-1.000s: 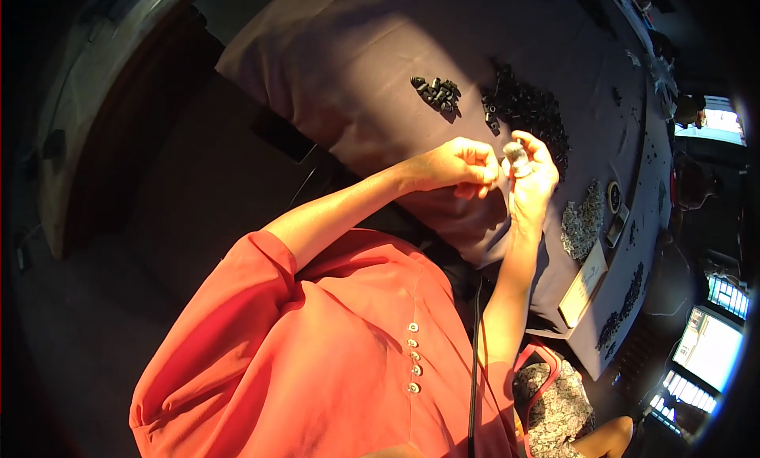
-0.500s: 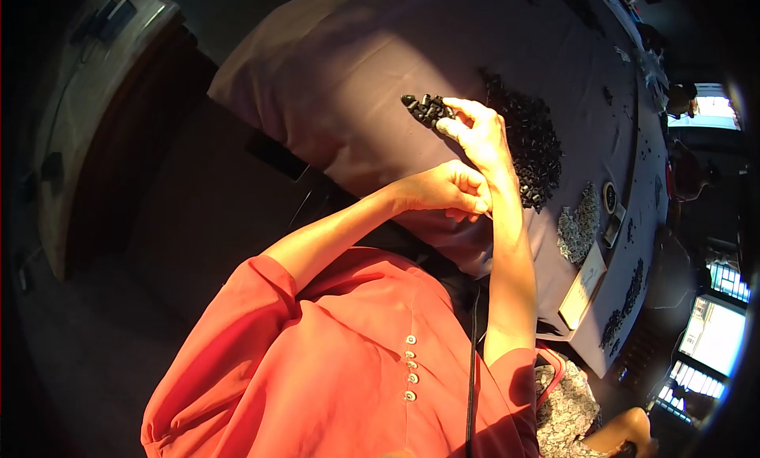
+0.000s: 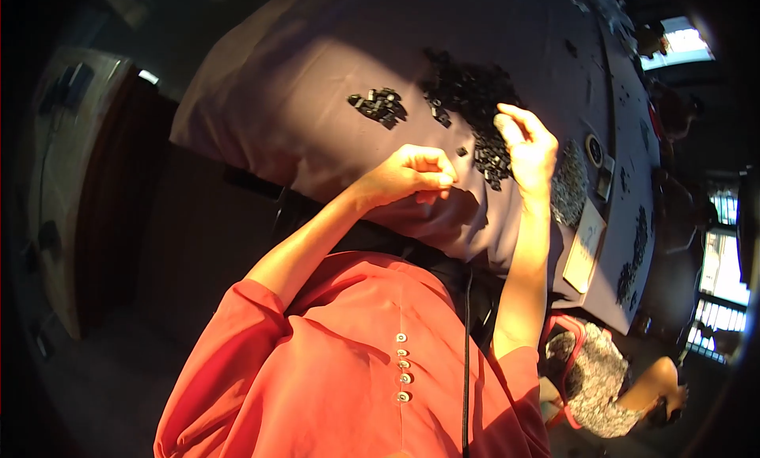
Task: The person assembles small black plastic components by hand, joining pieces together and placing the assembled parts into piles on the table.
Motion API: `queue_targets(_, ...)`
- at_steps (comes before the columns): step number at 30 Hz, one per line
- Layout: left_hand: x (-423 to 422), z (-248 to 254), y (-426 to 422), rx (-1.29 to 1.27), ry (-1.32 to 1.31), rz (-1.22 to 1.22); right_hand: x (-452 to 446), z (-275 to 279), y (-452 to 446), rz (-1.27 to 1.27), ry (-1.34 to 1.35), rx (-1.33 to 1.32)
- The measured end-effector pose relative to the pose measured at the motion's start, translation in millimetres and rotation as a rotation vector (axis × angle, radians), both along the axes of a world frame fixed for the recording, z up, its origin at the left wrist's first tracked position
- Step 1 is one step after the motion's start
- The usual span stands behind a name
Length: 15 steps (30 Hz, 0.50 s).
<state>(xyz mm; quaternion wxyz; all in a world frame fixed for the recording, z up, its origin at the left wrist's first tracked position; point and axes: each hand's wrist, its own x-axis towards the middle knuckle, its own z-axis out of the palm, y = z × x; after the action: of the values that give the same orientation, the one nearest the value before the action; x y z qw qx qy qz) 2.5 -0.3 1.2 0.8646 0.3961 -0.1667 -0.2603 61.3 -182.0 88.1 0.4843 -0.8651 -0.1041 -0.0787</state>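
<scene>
My left hand (image 3: pixel 413 175) is over the near side of the cloth-covered table (image 3: pixel 309 86). Its fingers are curled and pinched together, and whatever they hold is too small or hidden to make out. My right hand (image 3: pixel 530 151) is raised beside the large pile of small black pieces (image 3: pixel 475 90), between it and a heap of small silvery pieces (image 3: pixel 568 190). Its thumb and forefinger are slightly apart, with nothing visible between them. A smaller cluster of black pieces (image 3: pixel 380 106) lies farther left on the cloth.
A pale card (image 3: pixel 584 248) lies at the near right, with a round dark-and-light item (image 3: pixel 594 150) beyond the silvery heap. More black bits (image 3: pixel 633 260) lie along the right side. A person in patterned clothing (image 3: pixel 598 379) is at lower right; a wooden desk (image 3: pixel 103 181) stands left.
My right hand has left the small black cluster and moved right, past the large pile. My left hand has shifted slightly left, away from my right wrist. The view has turned a little.
</scene>
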Motion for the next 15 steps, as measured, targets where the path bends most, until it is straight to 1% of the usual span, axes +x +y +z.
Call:
queue_targets(2,0.9,-3.1,0.0,-0.015,-0.017,-0.007,-9.2,-9.5,-48.0,-0.161,0.006,0.019)
queue_targets(3,0.4,-4.2,-0.5,-0.021,-0.015,0.0,-16.2,-14.5,-71.7,-0.243,0.071,0.077)
queue_targets(4,0.4,-3.7,-0.8,-0.025,-0.014,0.01,-21.9,-25.8,-94.5,-0.318,0.056,0.095)
queue_targets(6,-0.5,1.1,-1.9,-0.01,0.014,0.035,-37.7,-42.2,-132.0,-0.442,0.093,0.063)
queue_targets(9,-1.3,1.7,-2.0,0.033,0.033,0.055,-54.2,-70.1,-169.6,-0.472,0.072,-0.035)
queue_targets(10,-0.6,1.8,-2.4,0.048,0.034,0.057,-58.6,-77.4,-177.1,-0.419,-0.029,-0.172)
queue_targets(11,-0.9,3.0,-2.6,0.049,0.044,0.055,-60.7,-84.1,-184.5,-0.408,-0.09,-0.21)
queue_targets(12,-1.0,3.6,-3.2,0.055,0.049,0.06,-62.7,-86.3,-182.1,-0.397,-0.15,-0.249)
queue_targets(13,-0.9,3.8,-3.1,0.064,0.054,0.064,-65.5,-78.5,-174.8,-0.45,-0.082,-0.242)
queue_targets(15,-1.4,5.4,-2.1,0.082,0.06,0.066,-58.3,-72.6,-173.4,-0.446,-0.106,-0.324)
